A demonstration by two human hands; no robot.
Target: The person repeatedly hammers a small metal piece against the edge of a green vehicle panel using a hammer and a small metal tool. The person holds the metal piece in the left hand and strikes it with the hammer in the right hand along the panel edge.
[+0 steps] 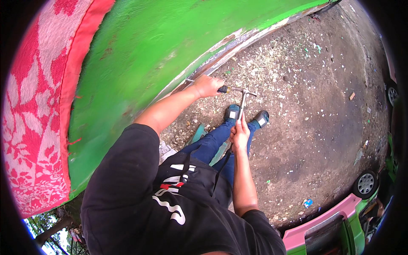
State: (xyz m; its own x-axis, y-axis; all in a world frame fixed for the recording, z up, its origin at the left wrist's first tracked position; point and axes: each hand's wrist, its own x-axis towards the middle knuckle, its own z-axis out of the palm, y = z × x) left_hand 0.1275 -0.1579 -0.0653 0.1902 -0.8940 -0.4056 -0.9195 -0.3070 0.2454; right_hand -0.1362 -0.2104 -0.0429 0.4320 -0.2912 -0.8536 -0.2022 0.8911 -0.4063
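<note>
Head view: grip status?
"Left hand [208, 86] clenched on black-handled tool [222, 89], near green panel [144, 46]. Right hand [240, 134] grips hammer-like metal tool [243, 102], head by that handle's end."

Green panel [140, 51], pink-and-white floral cloth [36, 119], black shirt [123, 178], silvery hammer [242, 103], black tool handle [222, 89], shoes [233, 113] perhaps grey

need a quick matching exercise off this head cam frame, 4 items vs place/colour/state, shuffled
Column 1
1. Left hand
2. Right hand
3. Patterned cloth
4. Trousers

Column 2
A. Blue, above the dark footwear
B. Closed around a dark-handled tool
C. Pinkish red and pale, at the picture's left edge
D. Gripping the handle of a hammer

Pairs: 1-B, 2-D, 3-C, 4-A
</note>
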